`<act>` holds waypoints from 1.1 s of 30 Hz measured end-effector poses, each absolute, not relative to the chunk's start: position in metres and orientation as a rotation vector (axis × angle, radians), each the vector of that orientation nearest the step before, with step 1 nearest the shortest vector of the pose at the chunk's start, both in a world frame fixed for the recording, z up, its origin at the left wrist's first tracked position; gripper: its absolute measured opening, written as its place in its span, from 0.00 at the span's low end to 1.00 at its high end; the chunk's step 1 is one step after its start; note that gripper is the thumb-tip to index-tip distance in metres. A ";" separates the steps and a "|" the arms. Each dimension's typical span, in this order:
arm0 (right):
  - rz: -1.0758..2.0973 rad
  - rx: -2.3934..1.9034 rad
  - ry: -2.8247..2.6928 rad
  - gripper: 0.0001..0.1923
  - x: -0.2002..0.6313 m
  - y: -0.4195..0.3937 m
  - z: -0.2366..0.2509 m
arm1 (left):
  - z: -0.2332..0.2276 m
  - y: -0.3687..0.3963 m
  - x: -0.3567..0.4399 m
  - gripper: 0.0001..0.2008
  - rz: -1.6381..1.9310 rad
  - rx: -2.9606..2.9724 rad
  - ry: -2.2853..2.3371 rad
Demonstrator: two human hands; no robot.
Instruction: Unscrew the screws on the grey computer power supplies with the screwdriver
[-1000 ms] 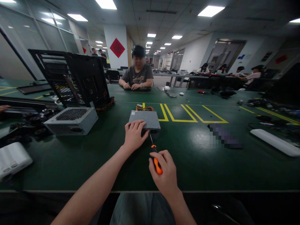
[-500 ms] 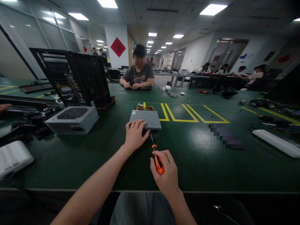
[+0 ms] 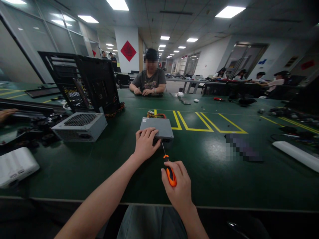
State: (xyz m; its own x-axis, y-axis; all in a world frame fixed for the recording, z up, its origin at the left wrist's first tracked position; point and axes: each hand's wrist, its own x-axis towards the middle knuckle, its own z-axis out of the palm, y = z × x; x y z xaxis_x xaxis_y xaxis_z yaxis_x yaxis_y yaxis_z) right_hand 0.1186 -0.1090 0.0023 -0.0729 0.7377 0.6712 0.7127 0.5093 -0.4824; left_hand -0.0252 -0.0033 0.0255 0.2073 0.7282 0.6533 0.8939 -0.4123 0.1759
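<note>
A grey computer power supply (image 3: 161,126) lies on the green table in front of me, its bundle of coloured wires (image 3: 156,115) at the far side. My left hand (image 3: 146,142) grips its near left corner, fingers over the top and thumb at the near face. An orange and black screwdriver (image 3: 170,175) is in my right hand (image 3: 178,186), held by the handle. Its thin shaft points away from me, and the tip is at the near face of the power supply, close to my left thumb. Whether the tip sits in a screw cannot be made out.
Left of my hands stands another power supply (image 3: 81,126), with a black computer case (image 3: 87,81) behind it. A white box-shaped device (image 3: 17,167) is at the left edge. To the right lie a blurred-out object (image 3: 243,147) and a long white bar (image 3: 296,155). A person (image 3: 151,78) sits opposite.
The whole view has shifted slightly, so things appear a little further right. Both hands, the screwdriver and the power supply keep nearly the same positions relative to each other.
</note>
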 end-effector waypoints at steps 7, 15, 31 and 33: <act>0.028 -1.209 -1.793 0.09 0.119 -0.108 -0.002 | 0.027 -0.004 -0.024 0.16 -1.017 -2.236 -1.555; 0.029 -1.204 -1.866 0.09 0.119 -0.109 0.000 | 0.026 -0.004 -0.025 0.16 -1.020 -2.237 -1.552; 0.026 -1.185 -1.813 0.07 0.120 -0.109 0.002 | 0.027 -0.004 -0.025 0.16 -1.019 -2.237 -1.547; 0.075 -1.202 -1.767 0.10 0.120 -0.110 0.001 | 0.027 -0.004 -0.025 0.16 -1.016 -2.243 -1.557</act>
State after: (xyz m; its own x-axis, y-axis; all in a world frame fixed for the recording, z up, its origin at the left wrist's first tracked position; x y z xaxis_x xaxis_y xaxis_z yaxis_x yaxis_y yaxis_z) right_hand 0.1201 -0.1101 0.0012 -0.0518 0.7438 0.6663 0.6845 0.5123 -0.5186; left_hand -0.0251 -0.0041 0.0266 0.1960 0.7331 0.6513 0.8912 -0.4103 0.1937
